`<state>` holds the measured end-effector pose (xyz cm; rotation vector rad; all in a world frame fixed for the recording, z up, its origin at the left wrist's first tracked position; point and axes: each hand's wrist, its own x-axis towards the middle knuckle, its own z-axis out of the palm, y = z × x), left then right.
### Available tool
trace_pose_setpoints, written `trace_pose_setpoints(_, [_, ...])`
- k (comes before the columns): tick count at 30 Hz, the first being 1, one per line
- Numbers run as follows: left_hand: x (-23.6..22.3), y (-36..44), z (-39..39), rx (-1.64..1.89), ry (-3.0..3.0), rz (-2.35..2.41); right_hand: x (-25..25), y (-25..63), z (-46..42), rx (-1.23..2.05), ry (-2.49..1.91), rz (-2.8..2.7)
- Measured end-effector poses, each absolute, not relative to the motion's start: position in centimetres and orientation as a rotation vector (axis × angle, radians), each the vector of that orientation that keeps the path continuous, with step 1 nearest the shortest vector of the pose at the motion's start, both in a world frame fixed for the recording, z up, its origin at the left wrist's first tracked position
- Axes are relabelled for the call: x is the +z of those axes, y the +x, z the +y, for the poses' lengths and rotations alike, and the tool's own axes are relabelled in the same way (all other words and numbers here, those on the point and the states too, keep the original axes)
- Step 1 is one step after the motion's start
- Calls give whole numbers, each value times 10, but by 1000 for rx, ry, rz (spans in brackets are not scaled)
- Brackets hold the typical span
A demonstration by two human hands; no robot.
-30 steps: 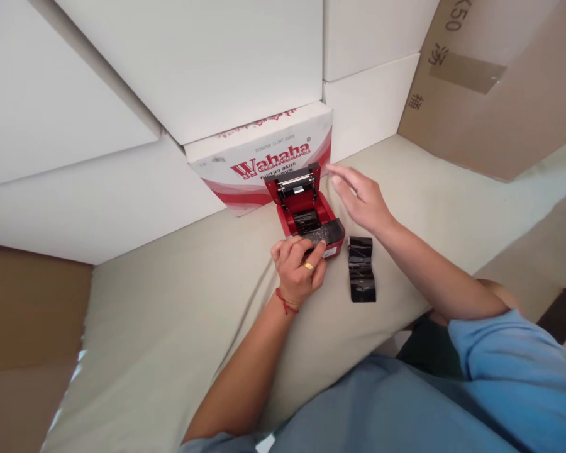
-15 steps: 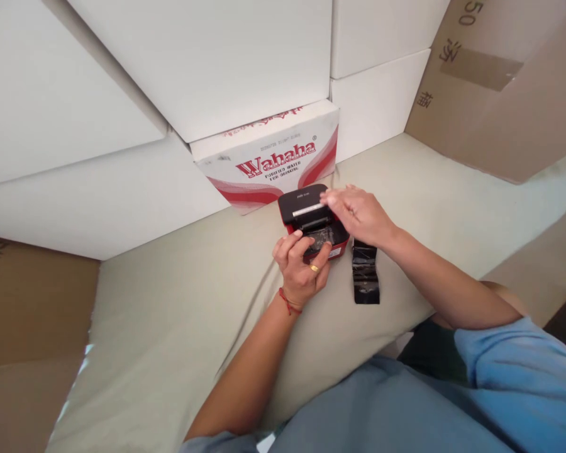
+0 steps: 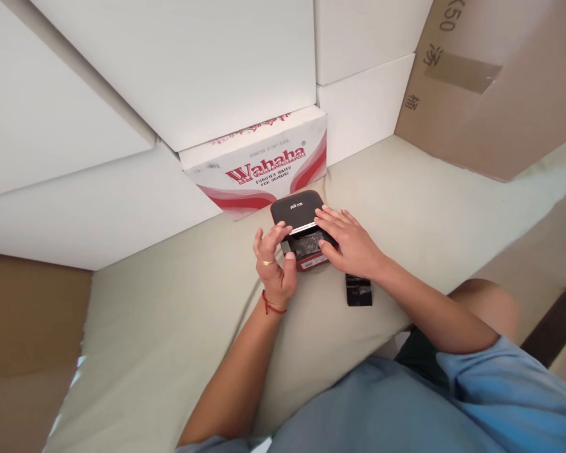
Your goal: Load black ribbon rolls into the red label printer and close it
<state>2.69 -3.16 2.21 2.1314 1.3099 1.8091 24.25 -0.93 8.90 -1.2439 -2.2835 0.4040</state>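
A small red-and-black box-shaped device [image 3: 294, 215] with a hinged black lid rests on the cloth-covered surface. Its lid is tilted down but not fully closed, and a dark bay with something clear and shiny inside shows under it. My left hand [image 3: 274, 264], with a ring and a red string bracelet, is at the device's left side, fingers apart, fingertips at the lid's edge. Across from it, my right hand [image 3: 349, 242] lies with stretched fingers on the lid's right edge, its thumb by the bay. Near my right wrist lies a creased black strip [image 3: 359, 291], partly hidden.
Behind the device stands a white-and-red Wahaha water carton [image 3: 264, 173]. Large white boxes [image 3: 245, 63] are stacked at the back. Brown cardboard boxes stand at the right [image 3: 476, 94] and left [image 3: 33, 314]. A pale cloth [image 3: 170, 327] covers the surface.
The device's lid has come down over the bay. My left hand has drawn its fingers out of the bay to the left side; my right hand has moved down with the lid.
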Motion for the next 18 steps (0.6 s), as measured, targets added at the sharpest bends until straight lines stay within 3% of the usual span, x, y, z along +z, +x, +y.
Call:
trace_pose_setpoints(15, [13,5,-4,1777,1605,1179,58,240,-9,156,-1074,-2100])
trace_pose_setpoints(18, [1,-4,3,1630,1554,1250,56,242,-15,89,-954,-2034])
